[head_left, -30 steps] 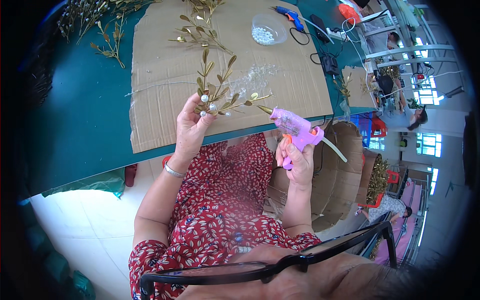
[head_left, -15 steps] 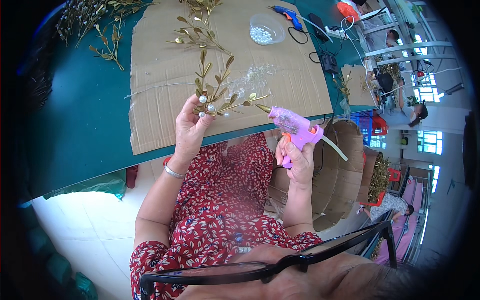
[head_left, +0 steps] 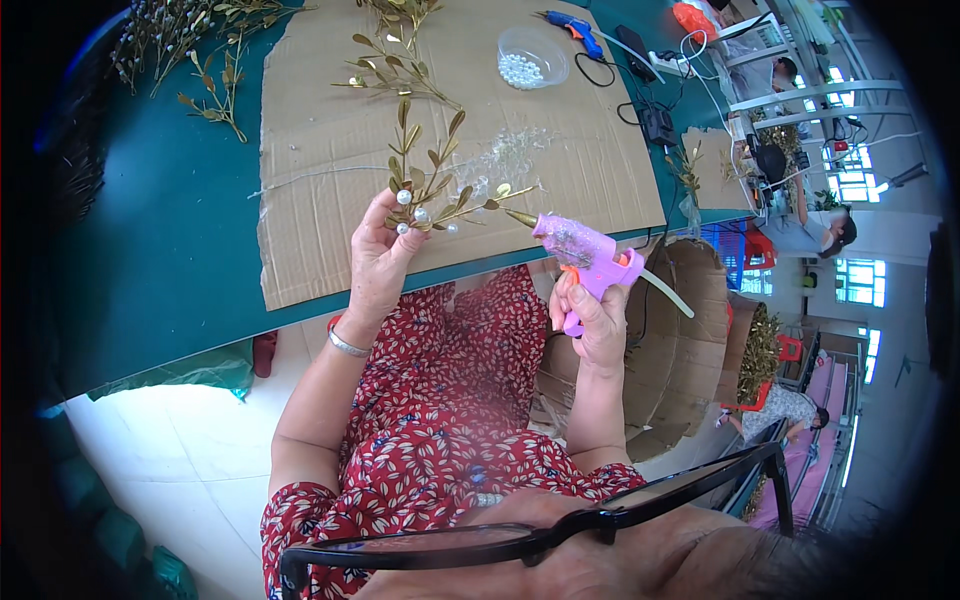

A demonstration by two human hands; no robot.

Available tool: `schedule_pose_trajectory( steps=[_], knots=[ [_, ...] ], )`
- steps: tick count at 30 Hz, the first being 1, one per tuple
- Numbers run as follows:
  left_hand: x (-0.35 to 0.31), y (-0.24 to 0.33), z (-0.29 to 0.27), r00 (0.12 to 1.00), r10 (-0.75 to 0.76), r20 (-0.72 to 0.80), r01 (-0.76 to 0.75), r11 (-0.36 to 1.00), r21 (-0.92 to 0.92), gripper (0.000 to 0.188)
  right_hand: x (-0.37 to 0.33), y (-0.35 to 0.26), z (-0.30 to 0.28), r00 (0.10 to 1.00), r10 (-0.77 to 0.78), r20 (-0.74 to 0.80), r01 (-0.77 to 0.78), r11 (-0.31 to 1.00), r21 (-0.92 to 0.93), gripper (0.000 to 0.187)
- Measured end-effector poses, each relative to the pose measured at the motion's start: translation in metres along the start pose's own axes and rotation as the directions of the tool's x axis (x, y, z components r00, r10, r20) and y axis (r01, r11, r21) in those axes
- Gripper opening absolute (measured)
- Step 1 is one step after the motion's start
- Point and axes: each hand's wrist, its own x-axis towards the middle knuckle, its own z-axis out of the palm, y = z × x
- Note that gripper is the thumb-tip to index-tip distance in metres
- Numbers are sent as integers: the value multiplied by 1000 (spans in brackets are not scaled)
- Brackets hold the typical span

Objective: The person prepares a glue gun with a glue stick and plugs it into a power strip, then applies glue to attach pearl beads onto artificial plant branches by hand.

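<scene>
My left hand pinches a golden artificial leaf sprig above the near part of the cardboard sheet. Several white pearl beads sit on the sprig close to my fingertips. In my right hand is a pink hot glue gun, its handle wrapped by my fingers near the orange trigger. The brass nozzle points left toward the sprig's right-hand twig, near its leaves; whether they touch I cannot tell. A whitish glue stick juts from the gun's back end.
Cardboard covers part of the green table. On it are a clear tub of pearl beads, glue strings and more golden sprigs. A blue glue gun and cables lie at the back right. A large cardboard box stands below, right.
The glue gun has shifted very slightly left. My left hand and the sprig stay almost where they were.
</scene>
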Motion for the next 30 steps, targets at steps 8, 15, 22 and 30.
schedule_pose_trajectory(
  steps=[8, 15, 22, 30],
  knots=[
    [0, 4, 2, 1000, 4, 9, -4, 1000, 27, 44, 0, 1, -4, 1000, 9, 3, -9, 1000, 15, 22],
    [0, 2, 2, 1000, 7, 1, -7, 1000, 14, 42, -1, 2, -5, 999, 34, -4, -34, 999, 17, 27],
    [0, 0, 1, 1000, -1, 4, 0, 999, 34, 42, 0, 0, -2, 999, 26, -23, -26, 999, 38, 27],
    [-1, 1, 1, 1000, 0, 4, 0, 1000, 12, 42, 0, 1, -3, 999, 28, -15, -28, 999, 37, 27]
  ],
)
